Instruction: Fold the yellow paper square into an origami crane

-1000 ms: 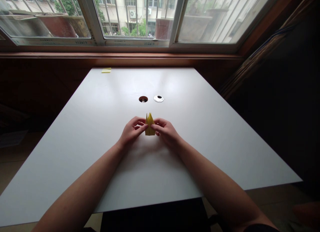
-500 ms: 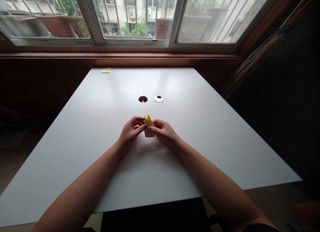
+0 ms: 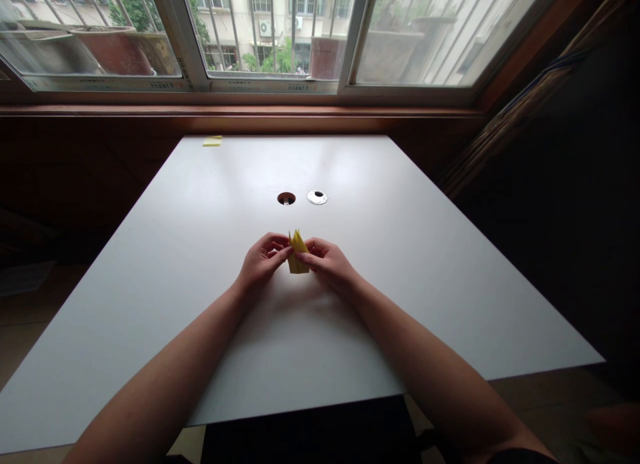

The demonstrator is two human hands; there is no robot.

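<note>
A small piece of folded yellow paper (image 3: 299, 264) stands between my two hands above the middle of the white table, its pointed tips facing up. My left hand (image 3: 264, 256) pinches its left side with thumb and fingers. On the right side my right hand (image 3: 327, 259) grips it, the thumb pressed on the front face. The fingers behind the paper are partly hidden.
On the white table (image 3: 350, 357), beyond my hands, are a round cable hole (image 3: 287, 199) and a round metal-coloured cover (image 3: 317, 197). Yellow sticky notes (image 3: 212, 141) lie at the far left edge. A barred window (image 3: 270, 31) rises behind the table.
Almost nothing differs. My left thumb has shifted very slightly on the folded yellow paper; both hands keep their grip.
</note>
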